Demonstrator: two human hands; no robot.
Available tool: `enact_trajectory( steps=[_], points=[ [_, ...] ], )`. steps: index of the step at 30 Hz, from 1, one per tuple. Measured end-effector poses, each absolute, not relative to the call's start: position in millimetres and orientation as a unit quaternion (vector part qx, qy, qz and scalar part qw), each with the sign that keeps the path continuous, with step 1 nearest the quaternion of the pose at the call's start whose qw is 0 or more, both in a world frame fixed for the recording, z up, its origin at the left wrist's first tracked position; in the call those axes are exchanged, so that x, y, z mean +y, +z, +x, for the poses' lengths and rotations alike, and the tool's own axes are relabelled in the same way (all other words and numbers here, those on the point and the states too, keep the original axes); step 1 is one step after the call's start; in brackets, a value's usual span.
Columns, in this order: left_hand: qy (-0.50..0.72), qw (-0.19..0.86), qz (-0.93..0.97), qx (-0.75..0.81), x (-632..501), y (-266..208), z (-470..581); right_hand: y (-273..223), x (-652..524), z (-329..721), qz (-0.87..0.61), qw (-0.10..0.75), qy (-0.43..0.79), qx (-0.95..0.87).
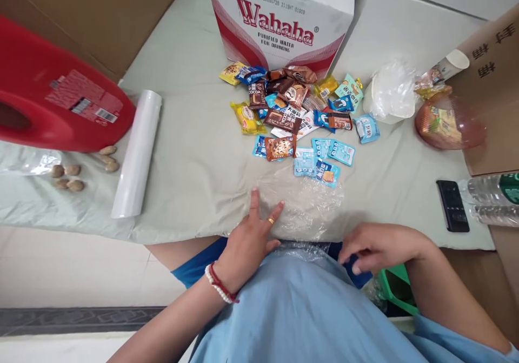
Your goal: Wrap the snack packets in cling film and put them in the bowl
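My left hand rests at the table's front edge with its fingers spread. Its fingertips touch the left side of a clear, crinkled plastic sheet, which hangs over the edge towards my lap; whether it is film or a bag I cannot tell. My right hand hovers by the edge to the right of the sheet. Its fingers are loosely bent, the thumb stands apart, and nothing shows in them. Just beyond the sheet lie several light-blue snack packets and a brown cookie packet. Behind them spreads a pile of wrapped snacks.
At left are a white plastic roll, a red jug and several walnuts. A Wahaha carton stands behind. To the right are a white tub, a reddish bowl, a black phone and bottles.
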State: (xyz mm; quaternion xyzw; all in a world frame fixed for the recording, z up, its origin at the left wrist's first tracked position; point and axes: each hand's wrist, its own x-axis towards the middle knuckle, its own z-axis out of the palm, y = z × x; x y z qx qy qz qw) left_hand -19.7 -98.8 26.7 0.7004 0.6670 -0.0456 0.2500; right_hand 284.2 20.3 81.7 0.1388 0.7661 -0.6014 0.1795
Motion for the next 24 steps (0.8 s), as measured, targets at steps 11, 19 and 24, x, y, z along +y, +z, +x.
enact_trajectory(
  steps=[11,19,24],
  points=[
    [-0.053,0.146,0.742,0.653,-122,18,-3,62,115,127,0.505,0.062,-0.224,0.831],
    [0.041,0.134,0.730,0.668,-137,0,-8,75,134,92,0.275,0.202,-0.319,0.884],
    [0.095,0.132,0.730,0.664,-144,-6,-19,86,150,59,0.224,-0.017,-0.279,0.934]
  ],
)
